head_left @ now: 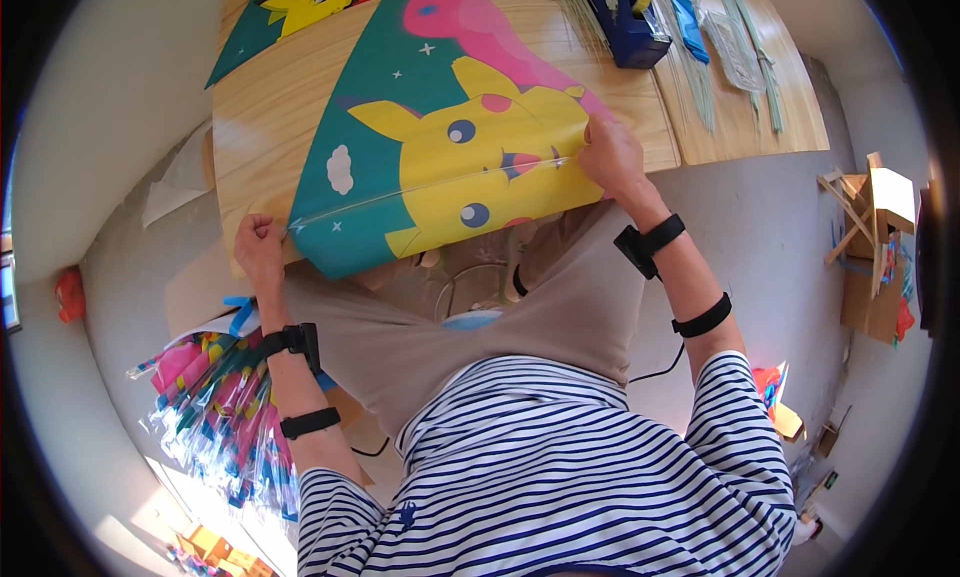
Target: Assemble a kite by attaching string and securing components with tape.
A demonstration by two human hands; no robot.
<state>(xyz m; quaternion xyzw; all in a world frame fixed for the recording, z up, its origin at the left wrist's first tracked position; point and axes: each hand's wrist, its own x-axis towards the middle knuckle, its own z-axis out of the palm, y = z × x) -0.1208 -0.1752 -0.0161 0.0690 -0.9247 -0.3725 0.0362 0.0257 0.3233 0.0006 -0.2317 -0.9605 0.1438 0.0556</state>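
Note:
A triangular printed kite sail (365, 192) lies over the near edge of the table, green with a yellow cartoon animal and a pink part. Its near portion hangs down toward my lap. A thin pale line (400, 194) runs across it from one hand to the other; I cannot tell whether it is a rod or a strip. My left hand (262, 252) is closed at the sail's left corner, its fingertips pinched together. On the sail's right edge, my right hand (612, 162) is closed with the thumb and fingers gripping the fabric.
Another printed sail (320, 2) lies at the far left of the wooden table (270, 97). At the far right are a blue tape dispenser (628, 22), thin rods (745, 37) and a clear plastic packet (733, 52). Wrapped colourful bundles (225, 407) stand at lower left; cardboard boxes (870, 287) at right.

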